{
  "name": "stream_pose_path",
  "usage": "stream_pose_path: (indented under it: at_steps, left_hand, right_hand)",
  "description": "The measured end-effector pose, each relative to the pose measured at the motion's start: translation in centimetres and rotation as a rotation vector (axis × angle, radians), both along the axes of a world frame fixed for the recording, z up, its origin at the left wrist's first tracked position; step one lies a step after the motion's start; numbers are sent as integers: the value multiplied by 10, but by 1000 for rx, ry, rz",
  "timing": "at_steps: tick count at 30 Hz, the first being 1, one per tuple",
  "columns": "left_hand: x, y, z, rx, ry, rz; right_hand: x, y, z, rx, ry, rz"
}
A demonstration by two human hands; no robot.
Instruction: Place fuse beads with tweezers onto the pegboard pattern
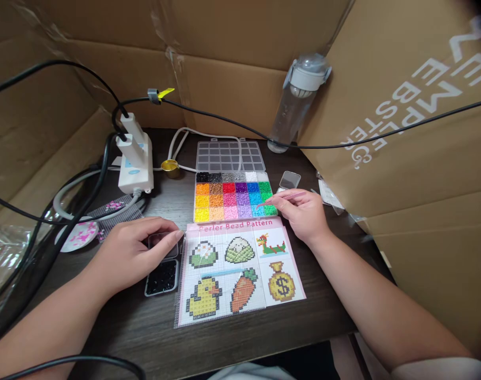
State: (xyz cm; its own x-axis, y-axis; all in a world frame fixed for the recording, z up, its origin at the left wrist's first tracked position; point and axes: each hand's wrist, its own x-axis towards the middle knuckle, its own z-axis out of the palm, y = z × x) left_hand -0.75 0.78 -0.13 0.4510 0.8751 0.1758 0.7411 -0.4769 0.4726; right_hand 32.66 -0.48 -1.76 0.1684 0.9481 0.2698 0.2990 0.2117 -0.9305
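Note:
My right hand (304, 214) pinches pink tweezers (284, 197), their tips over the blue and green cells of the bead box (234, 220). That box lies open, its compartments filled with beads sorted by colour. At the left, my left hand (133, 253) has its thumb and fingers around the clear lid (170, 250) of a small box (161, 278) of black beads. Between my hands lies a Perler bead pattern sheet (244, 272) with a duck, a carrot, a money bag and other pictures. A clear pegboard (224, 315) covers its left part.
A white power strip (134, 169) with black cables stands at the left. Behind it is a yellow tape roll (170, 168). A water bottle (291, 105) stands at the back. Another small clear case (290, 180) lies beside the bead box. Cardboard walls (232, 89) surround the desk.

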Motion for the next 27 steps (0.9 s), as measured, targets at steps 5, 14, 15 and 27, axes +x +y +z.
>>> stream_pose_path:
  at_steps: [5,14,15,27]
  left_hand:
    - [2,0,0,-6,4,-22]
    - [1,-3,4,-56,38,-16]
    - [1,-3,4,-59,39,-16]
    - [2,-2,4,-65,42,-11]
  right_hand:
    - [-4,-17,4,-86,98,361]
    - [-21,-26,3,-185,73,711]
    - [-21,-26,2,-187,74,706]
    - [-21,-25,1,-206,54,697]
